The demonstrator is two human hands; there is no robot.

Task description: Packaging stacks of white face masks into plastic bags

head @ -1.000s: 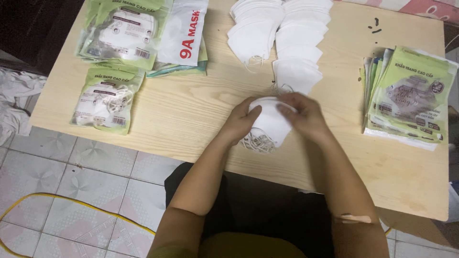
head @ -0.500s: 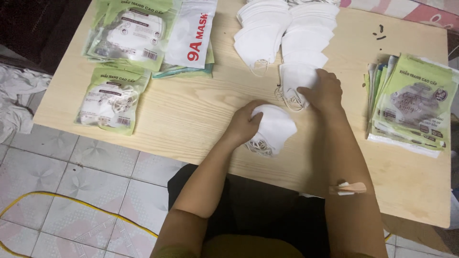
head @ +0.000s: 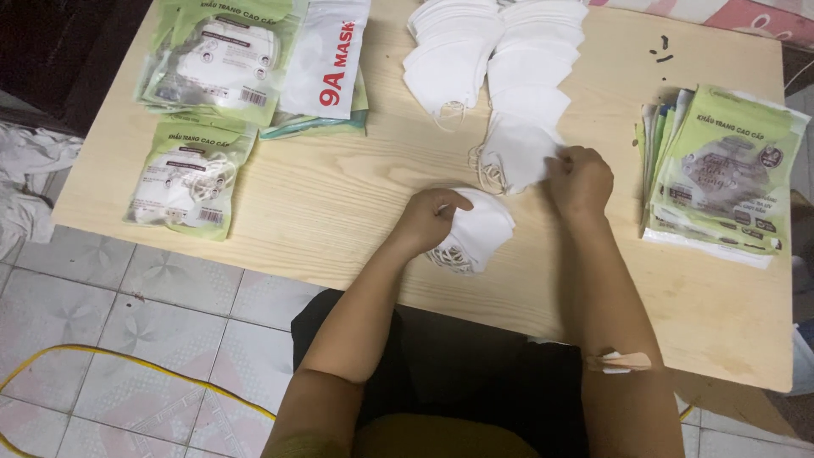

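My left hand grips a small bundle of folded white face masks near the front edge of the wooden table. Their ear loops hang below the hand. My right hand pinches the edge of another white mask at the near end of a fanned row of loose masks that runs toward the table's far side.
Green-and-clear packets of masks lie at the table's left, with more and a white pouch behind. A stack of flat green pouches sits at the right. Tiled floor, a yellow cable and cloth lie left.
My right hand left the bundle and reached back to the loose row, where it now pinches a mask. My left hand kept the bundle in place.
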